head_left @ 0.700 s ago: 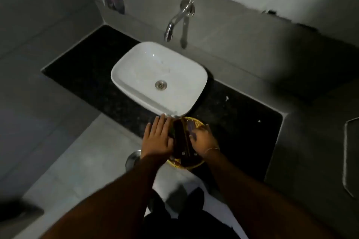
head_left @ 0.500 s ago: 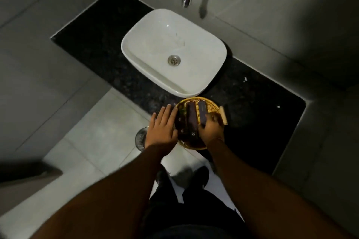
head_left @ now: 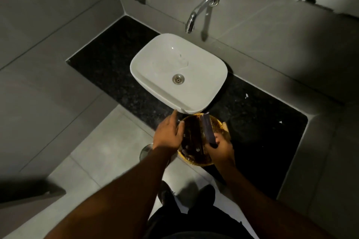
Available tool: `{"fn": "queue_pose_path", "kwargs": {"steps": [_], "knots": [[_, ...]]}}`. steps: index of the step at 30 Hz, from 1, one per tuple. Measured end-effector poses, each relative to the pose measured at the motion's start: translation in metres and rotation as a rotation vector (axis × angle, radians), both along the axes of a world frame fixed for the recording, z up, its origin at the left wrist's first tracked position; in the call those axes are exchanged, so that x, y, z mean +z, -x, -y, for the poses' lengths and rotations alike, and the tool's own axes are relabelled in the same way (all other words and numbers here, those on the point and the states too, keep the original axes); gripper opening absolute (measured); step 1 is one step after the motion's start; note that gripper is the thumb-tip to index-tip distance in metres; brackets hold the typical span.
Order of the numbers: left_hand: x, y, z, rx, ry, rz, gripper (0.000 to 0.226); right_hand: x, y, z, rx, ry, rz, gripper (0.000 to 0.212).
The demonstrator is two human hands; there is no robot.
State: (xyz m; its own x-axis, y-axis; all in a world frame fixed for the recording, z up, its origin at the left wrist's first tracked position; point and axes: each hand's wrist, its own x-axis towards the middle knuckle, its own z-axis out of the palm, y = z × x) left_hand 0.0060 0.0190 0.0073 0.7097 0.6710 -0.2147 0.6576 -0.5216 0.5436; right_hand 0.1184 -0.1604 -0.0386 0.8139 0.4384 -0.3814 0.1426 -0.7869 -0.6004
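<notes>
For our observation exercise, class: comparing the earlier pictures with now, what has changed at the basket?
The right hand has gripped a dark packet and tipped it up from the woven basket. The left hand stays resting on its left side; the basket stays beside the sink.

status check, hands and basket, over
Left hand rests on basket left edge. Right hand pinches purple packet, tilted up over basket. Basin close behind, not blocking.
</notes>
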Motion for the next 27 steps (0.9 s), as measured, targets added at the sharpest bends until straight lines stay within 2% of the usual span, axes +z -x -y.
{"fn": "queue_pose_path", "kwargs": {"steps": [3, 10, 16, 19, 21, 22, 24, 26, 27], "knots": [[0.019, -0.024, -0.001, 0.103, 0.258, 0.051, 0.069, 0.007, 0.002, 0.011, 0.064, -0.154, 0.055, 0.051], [0.035, -0.051, -0.003, 0.007, 0.343, 0.202, 0.044, 0.018, -0.005, 0.007, 0.144, -0.263, 0.185, 0.043], [0.038, -0.052, -0.008, 0.156, 0.624, 0.418, 0.06, 0.027, -0.004, 0.004, 0.149, -0.286, 0.147, 0.046], [0.049, -0.052, -0.01, 0.335, 0.936, 0.454, 0.064, 0.031, 0.001, 0.0, 0.128, -0.328, 0.117, 0.042], [0.056, -0.053, -0.011, 0.397, 1.122, 0.387, 0.065, 0.04, 0.005, -0.008, 0.068, -0.351, 0.05, 0.042], [0.057, -0.053, -0.011, 0.347, 1.136, 0.332, 0.067, 0.047, 0.007, -0.014, 0.027, -0.368, -0.009, 0.044], [0.054, -0.052, -0.008, 0.141, 1.039, 0.304, 0.062, 0.056, 0.008, -0.026, -0.02, -0.418, -0.115, 0.05], [0.046, -0.049, -0.002, -0.019, 0.932, 0.375, 0.04, 0.059, 0.006, -0.034, -0.044, -0.468, -0.216, 0.047], [0.044, -0.048, 0.001, -0.033, 0.882, 0.394, 0.028, 0.063, 0.004, -0.037, -0.069, -0.494, -0.278, 0.039]]}}
